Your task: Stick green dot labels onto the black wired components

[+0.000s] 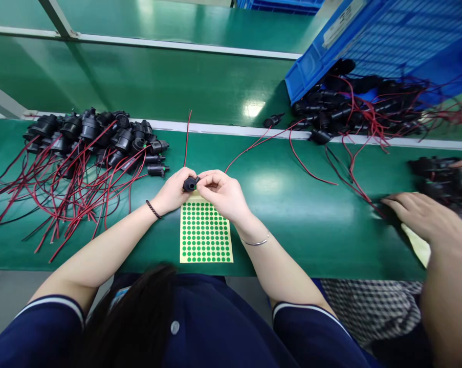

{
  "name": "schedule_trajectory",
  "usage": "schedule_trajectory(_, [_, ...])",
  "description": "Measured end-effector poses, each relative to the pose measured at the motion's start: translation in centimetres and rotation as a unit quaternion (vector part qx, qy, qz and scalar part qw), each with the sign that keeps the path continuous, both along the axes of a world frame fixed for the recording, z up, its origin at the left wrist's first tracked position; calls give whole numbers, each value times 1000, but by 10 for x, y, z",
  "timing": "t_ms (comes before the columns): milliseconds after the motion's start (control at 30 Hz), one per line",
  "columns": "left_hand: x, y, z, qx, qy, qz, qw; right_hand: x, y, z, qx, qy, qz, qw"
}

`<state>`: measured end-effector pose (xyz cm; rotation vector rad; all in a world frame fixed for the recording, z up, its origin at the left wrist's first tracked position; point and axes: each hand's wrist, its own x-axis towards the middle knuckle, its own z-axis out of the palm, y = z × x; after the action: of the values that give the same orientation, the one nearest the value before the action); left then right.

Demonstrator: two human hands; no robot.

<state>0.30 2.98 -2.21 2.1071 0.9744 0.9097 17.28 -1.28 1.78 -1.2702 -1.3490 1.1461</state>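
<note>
Above the sheet of green dot stickers (206, 258), my left hand (174, 190) is closed around a small black pump (190, 184), its round port facing me. A red wire (188, 138) runs up behind this hand. My right hand (223, 194) pinches at the pump's right side. A speck of green shows at its fingertips, looking like a dot sticker, mostly hidden by the fingers. The pale yellow sheet lies flat on the green table (284, 220), its top edge just under my hands.
A pile of black pumps (88, 128) with tangled red and black wires lies left. A tipped blue crate (311, 71) spills more pumps (338, 110) at back right. A co-worker's hand (415, 212) is close on the right, beside other black parts (434, 179).
</note>
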Motion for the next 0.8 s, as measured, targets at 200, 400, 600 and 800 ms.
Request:
schedule_trajectory(200, [0,0,-3,17,5,15,1000,-5,-4,1,76,-80,-33,993])
schedule_trajectory(400, [0,-1,-3,40,16,24,999,-10,-7,1,126,-110,-51,985])
schedule_trajectory(600, [2,-6,-2,97,-14,13,995,-14,-5,-6,48,36,-57,997])
schedule_trajectory(800, [6,-9,-3,115,-60,8,991,-15,-3,-7,29,112,-46,992])
